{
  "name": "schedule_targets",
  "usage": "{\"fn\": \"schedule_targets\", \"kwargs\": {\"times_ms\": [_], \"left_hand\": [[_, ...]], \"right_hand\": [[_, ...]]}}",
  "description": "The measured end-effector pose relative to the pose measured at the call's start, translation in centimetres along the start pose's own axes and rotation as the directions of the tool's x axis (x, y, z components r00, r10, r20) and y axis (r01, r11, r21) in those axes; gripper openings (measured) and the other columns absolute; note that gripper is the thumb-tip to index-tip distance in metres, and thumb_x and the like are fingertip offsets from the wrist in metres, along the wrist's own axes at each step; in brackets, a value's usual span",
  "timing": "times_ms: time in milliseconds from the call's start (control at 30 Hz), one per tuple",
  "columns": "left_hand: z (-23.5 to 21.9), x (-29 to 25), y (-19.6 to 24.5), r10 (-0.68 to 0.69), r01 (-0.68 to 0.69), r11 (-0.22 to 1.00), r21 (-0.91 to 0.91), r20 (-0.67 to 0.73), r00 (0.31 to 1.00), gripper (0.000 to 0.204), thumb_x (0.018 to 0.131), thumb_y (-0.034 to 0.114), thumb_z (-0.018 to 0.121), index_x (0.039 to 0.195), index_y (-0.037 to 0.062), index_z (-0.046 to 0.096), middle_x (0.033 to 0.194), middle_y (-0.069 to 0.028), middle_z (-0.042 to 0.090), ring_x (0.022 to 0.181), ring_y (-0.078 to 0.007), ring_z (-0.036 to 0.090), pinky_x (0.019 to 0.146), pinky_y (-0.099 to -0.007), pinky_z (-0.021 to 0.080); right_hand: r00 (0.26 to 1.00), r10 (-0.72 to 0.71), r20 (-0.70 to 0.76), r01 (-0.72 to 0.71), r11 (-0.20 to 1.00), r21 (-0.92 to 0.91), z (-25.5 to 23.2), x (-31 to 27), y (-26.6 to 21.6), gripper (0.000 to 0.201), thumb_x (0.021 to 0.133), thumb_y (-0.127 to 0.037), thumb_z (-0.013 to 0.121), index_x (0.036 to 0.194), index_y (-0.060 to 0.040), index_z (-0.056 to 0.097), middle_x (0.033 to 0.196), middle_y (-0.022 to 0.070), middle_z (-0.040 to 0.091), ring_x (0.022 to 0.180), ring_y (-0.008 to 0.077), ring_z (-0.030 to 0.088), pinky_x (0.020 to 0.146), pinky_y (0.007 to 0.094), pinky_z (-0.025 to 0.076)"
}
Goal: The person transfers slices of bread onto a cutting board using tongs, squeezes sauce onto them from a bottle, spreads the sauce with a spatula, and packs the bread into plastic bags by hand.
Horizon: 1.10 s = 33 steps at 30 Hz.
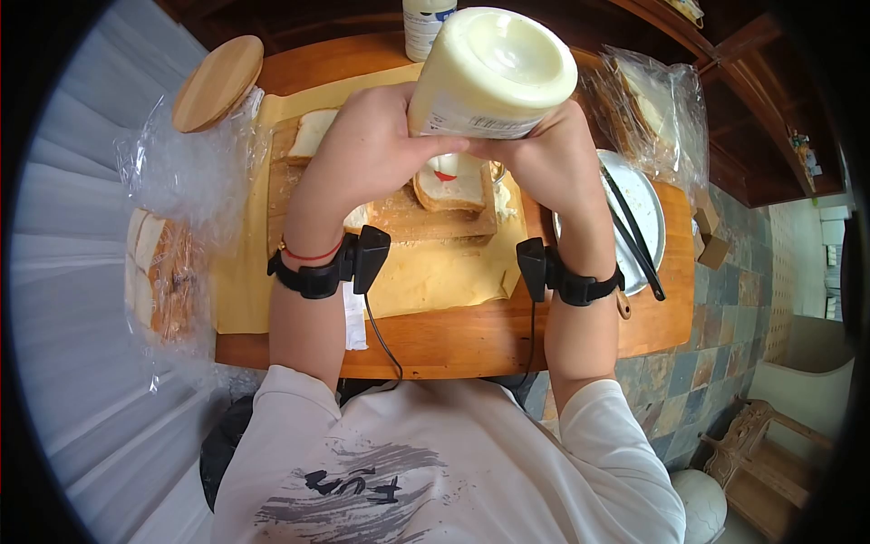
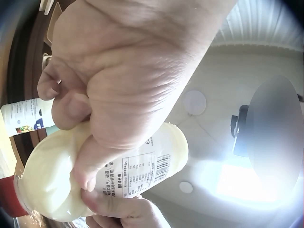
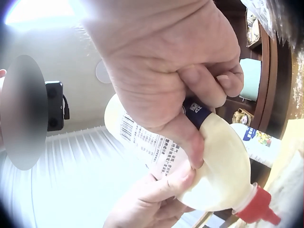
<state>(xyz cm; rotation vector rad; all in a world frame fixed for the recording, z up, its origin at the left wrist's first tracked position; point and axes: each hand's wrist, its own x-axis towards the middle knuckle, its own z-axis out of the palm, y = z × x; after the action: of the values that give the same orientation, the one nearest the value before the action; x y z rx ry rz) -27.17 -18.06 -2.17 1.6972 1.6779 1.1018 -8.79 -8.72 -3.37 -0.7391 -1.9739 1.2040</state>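
A squeeze bottle of pale creamy sauce [image 1: 497,86] is held upside down, its base toward the head camera. My left hand [image 1: 381,136] grips it from the left and my right hand [image 1: 555,159] from the right, thumbs meeting on the printed label. In the left wrist view the left thumb presses into the soft wall of the bottle. The red nozzle cap [image 3: 259,206] points down, overlapping a bread slice [image 1: 450,195] in the head view. That slice lies on a wooden board [image 1: 399,222]; another bread slice [image 1: 313,134] sits toward its left end.
Yellow paper [image 1: 426,290] lies under the board. Bagged bread [image 1: 159,276] is at left, near a round wooden lid [image 1: 217,83]. At right are a white plate [image 1: 648,227], black tongs [image 1: 634,236] and more bagged bread [image 1: 648,113]. A second bottle [image 1: 424,27] stands behind.
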Motion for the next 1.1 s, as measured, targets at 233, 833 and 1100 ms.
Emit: {"fn": "schedule_targets", "kwargs": {"times_ms": [233,833,1100], "left_hand": [[0.5,0.5,-0.7,-0.059,0.059,0.998,-0.021,-0.027,0.998,0.035,0.084,0.021,0.088,0.108,-0.0013,0.074,0.089,-0.0076,0.076,0.078,-0.0115,0.065,0.074,-0.0313,0.054],[1.2,0.3,0.0,0.041,-0.053,0.984,-0.168,-0.074,0.996,0.042,0.084,0.017,0.084,0.119,-0.0017,0.069,0.098,-0.0158,0.076,0.087,-0.0225,0.074,0.079,-0.0348,0.056],[2.3,1.2,-0.9,0.033,-0.086,0.899,-0.429,-0.130,0.991,0.046,0.092,0.014,0.080,0.130,-0.0041,0.060,0.105,-0.0089,0.075,0.086,-0.0121,0.071,0.074,-0.0270,0.056]], "right_hand": [[0.991,-0.083,-0.104,0.071,0.990,-0.122,0.1,-0.1,-0.5,0.023,0.073,-0.005,0.087,0.095,-0.0038,0.081,0.090,0.0146,0.079,0.083,0.0196,0.078,0.075,0.0324,0.058],[0.991,-0.122,-0.047,0.113,0.980,-0.162,-1.0,-0.3,-1.1,0.031,0.075,-0.008,0.085,0.103,0.0013,0.075,0.096,0.0176,0.079,0.091,0.0251,0.078,0.081,0.0344,0.058],[0.987,-0.124,-0.099,0.125,0.992,-0.002,-2.4,-0.1,-1.3,0.035,0.076,-0.004,0.087,0.107,0.0011,0.072,0.102,0.0105,0.077,0.092,0.0168,0.071,0.085,0.0333,0.055]]}}
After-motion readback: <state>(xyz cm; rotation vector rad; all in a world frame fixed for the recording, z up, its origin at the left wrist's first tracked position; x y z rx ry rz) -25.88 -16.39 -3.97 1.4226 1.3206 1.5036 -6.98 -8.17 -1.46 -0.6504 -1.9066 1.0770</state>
